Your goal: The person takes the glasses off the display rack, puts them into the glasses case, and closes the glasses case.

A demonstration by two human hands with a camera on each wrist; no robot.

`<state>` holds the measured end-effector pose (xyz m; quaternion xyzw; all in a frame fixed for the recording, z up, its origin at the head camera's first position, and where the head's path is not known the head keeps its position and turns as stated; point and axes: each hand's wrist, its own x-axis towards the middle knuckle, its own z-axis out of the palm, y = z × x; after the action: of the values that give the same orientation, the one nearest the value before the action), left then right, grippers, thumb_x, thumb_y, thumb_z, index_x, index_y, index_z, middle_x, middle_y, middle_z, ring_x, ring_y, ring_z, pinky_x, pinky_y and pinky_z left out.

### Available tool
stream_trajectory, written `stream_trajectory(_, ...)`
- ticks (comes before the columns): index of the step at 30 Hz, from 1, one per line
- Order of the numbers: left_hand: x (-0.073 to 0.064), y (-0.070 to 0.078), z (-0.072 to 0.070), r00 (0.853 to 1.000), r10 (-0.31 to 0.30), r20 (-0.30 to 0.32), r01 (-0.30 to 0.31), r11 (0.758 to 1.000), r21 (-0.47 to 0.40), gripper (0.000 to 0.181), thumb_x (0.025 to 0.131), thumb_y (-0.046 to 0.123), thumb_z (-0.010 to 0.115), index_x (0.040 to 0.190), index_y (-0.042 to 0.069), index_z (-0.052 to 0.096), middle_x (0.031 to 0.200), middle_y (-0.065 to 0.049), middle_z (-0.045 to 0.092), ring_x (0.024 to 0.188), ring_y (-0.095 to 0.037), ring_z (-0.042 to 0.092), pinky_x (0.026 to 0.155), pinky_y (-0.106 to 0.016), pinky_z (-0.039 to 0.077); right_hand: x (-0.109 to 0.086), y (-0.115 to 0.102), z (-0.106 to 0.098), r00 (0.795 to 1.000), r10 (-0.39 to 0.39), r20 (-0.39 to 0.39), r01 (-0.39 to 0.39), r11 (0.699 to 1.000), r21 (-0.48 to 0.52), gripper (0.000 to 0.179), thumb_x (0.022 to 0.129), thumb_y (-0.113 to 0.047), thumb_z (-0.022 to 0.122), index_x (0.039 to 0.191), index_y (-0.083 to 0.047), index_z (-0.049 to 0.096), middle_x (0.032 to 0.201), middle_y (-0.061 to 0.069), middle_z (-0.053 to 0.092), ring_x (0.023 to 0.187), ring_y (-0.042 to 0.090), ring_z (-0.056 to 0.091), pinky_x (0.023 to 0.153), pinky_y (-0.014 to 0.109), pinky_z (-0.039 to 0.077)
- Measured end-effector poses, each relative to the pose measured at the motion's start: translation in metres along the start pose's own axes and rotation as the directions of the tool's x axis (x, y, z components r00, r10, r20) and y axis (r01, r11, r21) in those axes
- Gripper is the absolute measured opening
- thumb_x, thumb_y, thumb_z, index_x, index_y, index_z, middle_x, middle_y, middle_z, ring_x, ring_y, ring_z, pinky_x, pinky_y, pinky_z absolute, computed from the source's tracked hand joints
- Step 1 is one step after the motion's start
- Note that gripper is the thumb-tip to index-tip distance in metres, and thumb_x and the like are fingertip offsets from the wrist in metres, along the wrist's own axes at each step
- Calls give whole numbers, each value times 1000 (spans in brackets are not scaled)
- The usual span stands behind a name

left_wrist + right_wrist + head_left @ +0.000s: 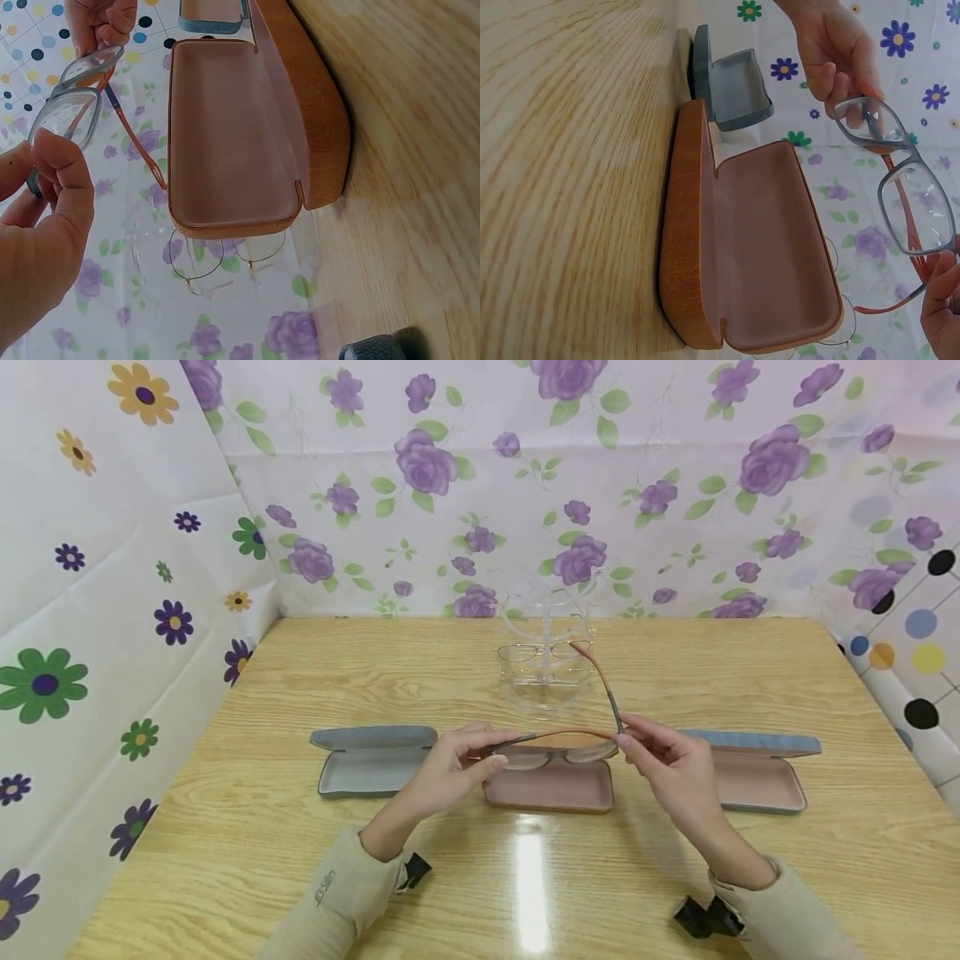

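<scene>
Both hands hold a pair of grey-rimmed glasses [557, 757] above an open brown case [551, 792]. My left hand [444, 770] pinches the left end of the frame between thumb and fingers. At the other end, my right hand [678, 770] grips the frame beside the hinge. One orange-tipped temple lies folded across behind the lenses [919, 206]. The other temple [600, 677] sticks out away from me, unfolded. In the left wrist view the case's pink lining [221, 127] shows with nothing on it.
An open grey case [367, 774] lies to the left, and an open blue case [761, 783] with pink lining to the right. Behind the brown case stands a clear display rack [546, 631] bearing thin wire-rimmed glasses [519, 652]. Flowered cloth [420, 518] hangs at the back.
</scene>
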<state>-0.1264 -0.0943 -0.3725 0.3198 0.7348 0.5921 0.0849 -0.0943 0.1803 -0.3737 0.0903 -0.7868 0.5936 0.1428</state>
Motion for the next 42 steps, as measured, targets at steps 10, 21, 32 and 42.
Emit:
stream_trajectory(10,-1,-1,-1,999,26,-21,-26,1000,-18,31,89,-1,55,119,-9,55,92,-15,55,59,-33,53,53,-37,51,-1,-1,1,1000,-8,-23,9,999,39,26,85,-1,62,111,4,63,82,-5,63,68,8,56,52,19,44)
stream_trajectory(21,-1,3,-2,1000,5,-17,-5,1000,-7,31,89,-1,54,119,-8,55,91,-15,55,58,-20,52,52,-38,51,-1,3,-1,998,67,14,-66,997,-41,27,88,-14,62,111,0,64,97,0,59,84,8,56,67,19,49)
stream_trajectory(32,0,3,-1,1000,26,2,-26,999,-19,30,90,1,54,118,-9,55,88,-13,54,55,-18,47,50,-29,48,-3,1,-1,994,104,27,-105,994,19,29,89,-14,60,112,4,62,89,-12,63,71,8,59,59,22,49)
stream_trajectory(42,1,1,2,998,55,-25,-55,998,4,29,90,0,53,118,-7,56,82,-10,53,55,-31,45,48,-25,42,-5,1,0,999,45,19,-46,997,68,31,89,-7,58,119,3,58,85,-2,64,68,9,59,59,22,50)
